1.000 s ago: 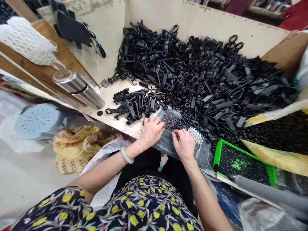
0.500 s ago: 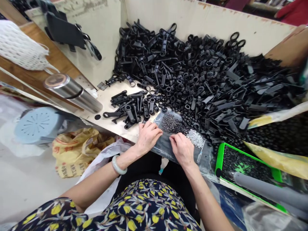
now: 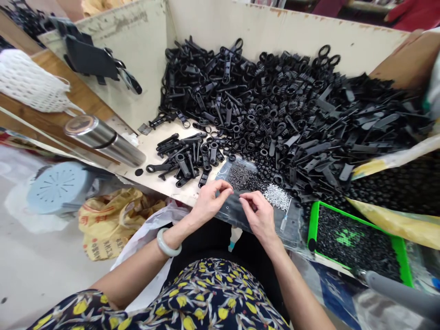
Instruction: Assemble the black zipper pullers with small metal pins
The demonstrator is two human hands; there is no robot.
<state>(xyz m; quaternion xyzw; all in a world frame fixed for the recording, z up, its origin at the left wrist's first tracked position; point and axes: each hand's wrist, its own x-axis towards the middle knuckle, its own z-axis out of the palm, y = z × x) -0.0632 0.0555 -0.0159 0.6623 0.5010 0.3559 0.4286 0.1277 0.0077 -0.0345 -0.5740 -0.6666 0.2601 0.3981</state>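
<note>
Over the front edge of a dark mat (image 3: 237, 208), my left hand (image 3: 213, 199) has its thumb and fingertips pinched together. Facing it across a small gap, my right hand (image 3: 257, 213) is also pinched. Whatever either hand holds is too small to make out. Small dark metal parts (image 3: 242, 176) lie just beyond my hands. A pile of silver pins (image 3: 277, 197) sits beyond my right hand, and a thin tool with a clear handle (image 3: 284, 222) lies to its right. Black lever-shaped parts (image 3: 185, 165) are spread beyond my left hand.
A large heap of black plastic parts (image 3: 275, 105) fills the back. At the left stands a steel flask (image 3: 103, 140). A green-rimmed tray (image 3: 313, 224) of small black pieces is at the right, with a grey rod (image 3: 395, 286) near it. Below left is a blue stool (image 3: 58, 188).
Both hands stay pinched near each other, with their fingers slightly re-posed. The view has shifted a little, and the grey rod sits lower and further right, showing more of the green tray.
</note>
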